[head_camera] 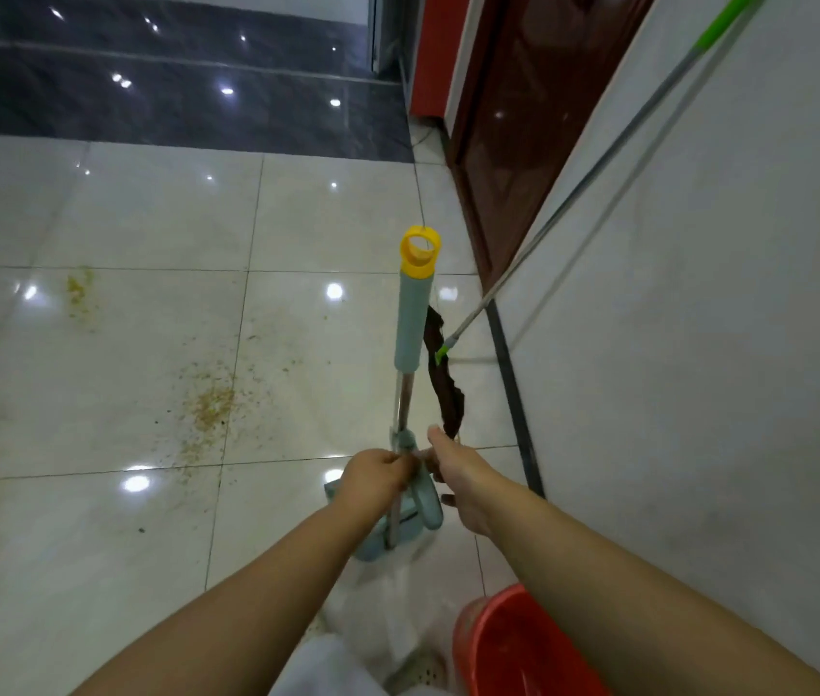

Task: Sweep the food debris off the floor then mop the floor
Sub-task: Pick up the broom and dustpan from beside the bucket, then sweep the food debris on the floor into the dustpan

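Fingers of both hands pinch the dustpan handle (410, 324); mop (448, 374), bucket (513, 645) beside.

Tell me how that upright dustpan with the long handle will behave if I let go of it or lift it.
The dustpan probably lifts easily: thin metal pole, plastic pan. Standing tall on a small base on glossy tile, it seems apt to tip or slide. The foam grip should give a sure hold.

A pale-green dustpan (428, 509) stands upright on the glossy white floor (96, 394), its long handle (410, 319) capped in yellow. Yellowish food debris (209, 409) lies scattered to its left (thickest mid-tile). A green-handled mop (598, 168) leans against the wall.
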Tool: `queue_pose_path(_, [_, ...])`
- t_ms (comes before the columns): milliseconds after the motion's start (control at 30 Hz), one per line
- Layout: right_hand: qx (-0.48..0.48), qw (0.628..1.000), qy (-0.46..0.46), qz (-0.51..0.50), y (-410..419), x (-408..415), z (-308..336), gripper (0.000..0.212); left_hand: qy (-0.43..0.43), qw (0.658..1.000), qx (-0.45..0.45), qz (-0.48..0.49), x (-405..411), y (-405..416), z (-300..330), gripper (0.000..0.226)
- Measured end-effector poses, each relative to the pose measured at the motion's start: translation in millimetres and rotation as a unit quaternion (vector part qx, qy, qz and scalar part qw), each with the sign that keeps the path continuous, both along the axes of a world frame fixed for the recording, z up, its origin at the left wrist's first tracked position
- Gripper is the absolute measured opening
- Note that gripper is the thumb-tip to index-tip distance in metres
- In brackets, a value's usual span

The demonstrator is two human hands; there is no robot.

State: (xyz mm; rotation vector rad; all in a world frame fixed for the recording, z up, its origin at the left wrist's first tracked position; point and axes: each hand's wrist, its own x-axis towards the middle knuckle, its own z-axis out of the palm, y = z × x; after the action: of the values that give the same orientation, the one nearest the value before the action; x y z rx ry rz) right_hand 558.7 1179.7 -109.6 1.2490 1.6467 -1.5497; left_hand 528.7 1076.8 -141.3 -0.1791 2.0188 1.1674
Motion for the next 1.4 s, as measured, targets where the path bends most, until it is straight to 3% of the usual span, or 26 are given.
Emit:
queue_pose_path(200, [0.039,0.992,0.022,0.117,-43,-49,20,0.057,-0.04,0.979,0.058,0.19,-29,-46,-2,0.031])
queue_pose_path(300, [0.03,0.994,0.062,0.089,-55,-80,29,0.047,-0.089,0.94,0.181,0.275,-42,-65,-2,0.024])
queue_pose_path(400, [-0.001,0.994,0.081,0.068,-76,-114,46,0.041,-0.091,0.927,0.212,0.296,-57,-83,2,0.025])
queue_pose_path(567, [-0.174,0.983,0.034,0.053,-113,-168,72,0.055,-0.107,0.937,0.148,0.296,-84,-117,0,0.045])
queue_pose_path(700, [-0.282,0.958,-0.001,0.051,-140,-193,81,0.069,-0.098,0.942,0.103,0.304,-103,-145,2,0.04])
queue_pose_path(800, [-0.339,0.941,0.0,-0.014,-160,-204,87,0.062,-0.067,0.945,0.108,0.3,-114,-160,6,0.035])
queue_pose_path(933, [-0.327,0.944,0.025,-0.041,-178,-215,92,0.052,-0.044,0.949,0.133,0.283,-126,-176,8,0.037])
queue_pose_path(1133, [-0.312,0.949,0.024,-0.03,-190,-223,91,0.087,-0.066,0.944,0.148,0.287,-141,-194,9,0.035])
queue_pose_path(1200, [-0.311,0.949,0.03,-0.035,-190,-224,89,0.08,-0.058,0.944,0.149,0.288,-143,-199,10,0.034])
queue_pose_path(1300, [-0.336,0.94,0.037,-0.042,-189,-225,85,0.053,0.025,0.96,0.134,0.245,-144,-205,12,0.033])
queue_pose_path(1400, [-0.337,0.94,0.047,-0.017,-187,-222,82,0.049,0.039,0.96,0.136,0.241,-146,-208,15,0.035])
